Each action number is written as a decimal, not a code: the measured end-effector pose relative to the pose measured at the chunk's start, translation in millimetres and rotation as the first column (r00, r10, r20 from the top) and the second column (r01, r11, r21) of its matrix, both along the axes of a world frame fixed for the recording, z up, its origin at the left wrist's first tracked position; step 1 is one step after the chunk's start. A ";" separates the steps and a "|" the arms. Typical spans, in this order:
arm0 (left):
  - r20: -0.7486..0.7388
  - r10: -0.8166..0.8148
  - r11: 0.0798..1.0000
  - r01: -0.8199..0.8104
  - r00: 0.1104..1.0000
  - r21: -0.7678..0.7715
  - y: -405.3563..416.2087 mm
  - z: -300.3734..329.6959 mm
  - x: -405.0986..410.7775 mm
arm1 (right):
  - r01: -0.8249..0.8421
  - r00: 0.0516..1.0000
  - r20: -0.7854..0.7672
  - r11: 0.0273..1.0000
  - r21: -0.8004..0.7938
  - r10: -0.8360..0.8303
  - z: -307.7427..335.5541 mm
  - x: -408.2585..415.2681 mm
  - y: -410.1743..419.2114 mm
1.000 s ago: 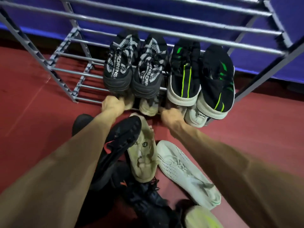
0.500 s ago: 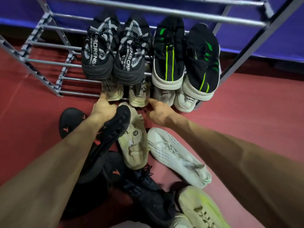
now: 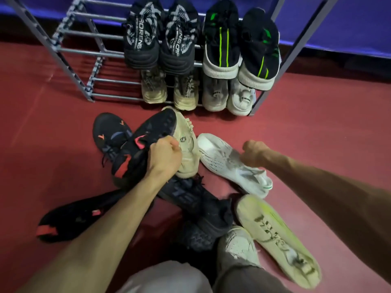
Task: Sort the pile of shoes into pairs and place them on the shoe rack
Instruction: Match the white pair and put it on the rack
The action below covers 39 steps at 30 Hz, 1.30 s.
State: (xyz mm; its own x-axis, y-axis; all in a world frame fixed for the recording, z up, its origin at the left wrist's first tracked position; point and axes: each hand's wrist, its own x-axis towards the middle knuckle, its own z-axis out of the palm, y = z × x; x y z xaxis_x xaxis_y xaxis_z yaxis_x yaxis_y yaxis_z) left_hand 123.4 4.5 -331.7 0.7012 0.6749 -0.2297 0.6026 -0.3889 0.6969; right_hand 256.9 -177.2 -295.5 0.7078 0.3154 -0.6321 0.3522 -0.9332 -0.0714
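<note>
The grey shoe rack [image 3: 74, 49] holds a black-and-grey patterned pair [image 3: 160, 41] and a black green-striped pair [image 3: 239, 45] on one shelf. Below them sit a beige pair [image 3: 169, 92] and a white pair [image 3: 228, 98]. On the floor in front lies the pile. My left hand [image 3: 164, 158] is closed on the collar of a black shoe with red marks [image 3: 146, 136], which leans on a beige shoe [image 3: 187, 144]. My right hand [image 3: 255, 153] is curled into a fist over the laces of a white knit shoe [image 3: 220, 159]; no grip on it shows.
Also in the pile are a black shoe with an orange mark [image 3: 110, 132], a black shoe with red patches lying on its side [image 3: 69, 216], a dark navy shoe [image 3: 190, 197], a cream-yellow shoe [image 3: 275, 233] and a worn white shoe [image 3: 239, 246]. Red floor lies to left and right. The rack's left half has bare bars.
Both hands have drawn back from the rack's bottom shelf to the pile. The left has closed on the black shoe, the right has come over the white knit shoe. The view has tilted down.
</note>
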 end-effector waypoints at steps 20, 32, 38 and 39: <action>-0.058 -0.230 0.911 0.193 0.972 -0.365 -24.9 16.7 -35.2 | 0.180 0.942 0.215 0.930 0.321 -0.256 17.5 -25.2 -20.7; -0.006 -0.123 0.881 0.107 0.992 -0.462 -13.3 17.6 -54.8 | 0.508 0.860 -0.423 0.562 0.653 -0.286 19.2 -79.3 24.5; -0.127 -0.047 0.943 0.002 0.991 -0.332 7.8 15.3 -83.4 | 0.000 0.999 0.049 0.898 0.441 -0.024 -15.1 -138.5 9.1; -0.151 -0.065 0.946 0.013 0.986 -0.323 9.1 14.3 -86.2 | -0.219 0.974 0.025 0.903 0.370 0.226 -17.9 -152.8 6.3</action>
State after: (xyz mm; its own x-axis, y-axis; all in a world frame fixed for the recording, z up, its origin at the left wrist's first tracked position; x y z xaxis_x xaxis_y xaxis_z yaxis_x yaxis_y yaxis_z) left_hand 37.1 13.7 -317.5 0.6631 0.5203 -0.5381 0.7033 -0.1871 0.6858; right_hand 104.1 -170.9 -313.5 0.5812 0.6761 -0.4530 0.5433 -0.7367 -0.4026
